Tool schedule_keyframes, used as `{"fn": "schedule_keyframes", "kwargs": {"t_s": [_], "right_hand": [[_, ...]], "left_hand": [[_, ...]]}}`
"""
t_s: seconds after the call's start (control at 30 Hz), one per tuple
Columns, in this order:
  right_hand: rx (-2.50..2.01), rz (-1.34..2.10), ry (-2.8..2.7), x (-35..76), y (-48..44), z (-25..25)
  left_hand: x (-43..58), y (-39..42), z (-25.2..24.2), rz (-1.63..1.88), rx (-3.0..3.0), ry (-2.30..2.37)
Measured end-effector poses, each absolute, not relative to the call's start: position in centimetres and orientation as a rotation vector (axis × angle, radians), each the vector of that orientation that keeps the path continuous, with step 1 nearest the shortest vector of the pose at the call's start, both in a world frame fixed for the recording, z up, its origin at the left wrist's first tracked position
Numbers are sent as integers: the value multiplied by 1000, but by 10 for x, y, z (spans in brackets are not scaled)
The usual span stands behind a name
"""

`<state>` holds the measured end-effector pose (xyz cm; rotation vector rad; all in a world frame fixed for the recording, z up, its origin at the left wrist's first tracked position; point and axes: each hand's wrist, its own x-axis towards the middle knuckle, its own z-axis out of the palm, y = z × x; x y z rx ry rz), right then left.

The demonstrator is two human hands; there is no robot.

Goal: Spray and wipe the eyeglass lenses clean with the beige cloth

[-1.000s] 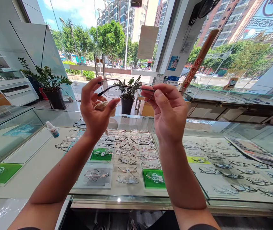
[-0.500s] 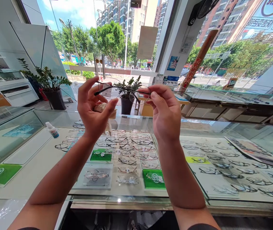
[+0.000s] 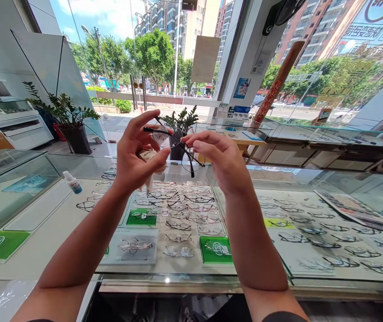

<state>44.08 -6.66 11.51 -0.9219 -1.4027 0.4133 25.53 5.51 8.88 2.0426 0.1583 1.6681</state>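
Note:
A pair of thin round-framed eyeglasses [image 3: 168, 136] is held up above the glass counter, tilted down to the right. My left hand [image 3: 139, 154] grips its left side with fingers and thumb, and also clasps a pale cloth [image 3: 149, 156] against the palm. The fingertips of my right hand [image 3: 223, 156] pinch the frame near its middle. One dark temple points left, while the other hangs down below the right lens. Below, rows of eyeglasses [image 3: 178, 225] lie in the display case.
The glass display case [image 3: 185, 273] spans the front. A small spray bottle [image 3: 73, 182] stands on its left part. A magazine [image 3: 352, 208] lies at the right. Potted plants [image 3: 79, 138] and a wooden table [image 3: 241, 139] are beyond.
The eyeglasses have tilted, their right side now lower and one temple hanging down. My right hand has shifted from the right rim to near the middle; my left hand has moved slightly right.

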Motion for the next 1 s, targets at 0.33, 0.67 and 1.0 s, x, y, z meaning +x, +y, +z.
{"fn": "schedule_keyframes", "kwargs": {"t_s": [0.33, 0.67, 1.0], "right_hand": [[-927, 498, -1511, 443, -61, 111], [-897, 369, -1356, 441, -58, 109], [-953, -146, -1375, 419, -59, 101]], "left_hand": [[253, 46, 92, 1586, 2066, 208], [259, 50, 93, 1864, 1866, 211], [251, 17, 104, 1561, 1984, 406]]}}
